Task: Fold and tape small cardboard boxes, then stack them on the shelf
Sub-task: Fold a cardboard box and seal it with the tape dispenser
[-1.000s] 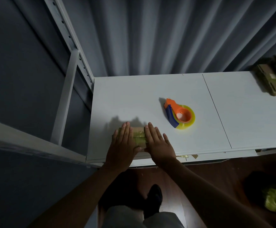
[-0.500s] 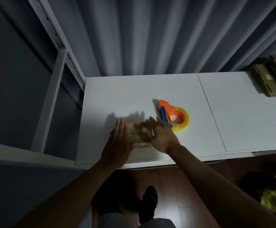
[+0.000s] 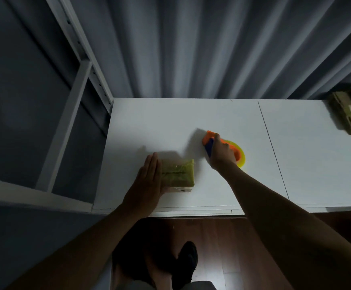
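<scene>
Fingers of the right hand were curled over the tape dispenser, gripping its orange and blue body w/ the yellow roll showing just past the knuckles. Dispenser sat on the white shelf top, to the right of the box and apart from it. Fingers of the left hand lay straight and together, palm flat against the left side of the small cardboard box, steadying it; nothing was held in that hand.

Box sat near the front edge of the shelf top, left of centre. It looked folded shut, w/ a wrinkled yellow-green strip of tape already over its top face. Whether the underside or ends were taped couldn't be told.

Progress, as a judgement: this box was mostly done, one more strip probably coming since the dispenser was in hand. Then stacking was left. At the far right edge of the shelf top other taped boxes sat piled, approx. where this one would likely go.

Box's long axis ran roughly left-right, parallel to the shelf's front edge. The wrinkled crease in the tape followed that same line. Dispenser's orange nose pointed up-left, away from the person.
</scene>
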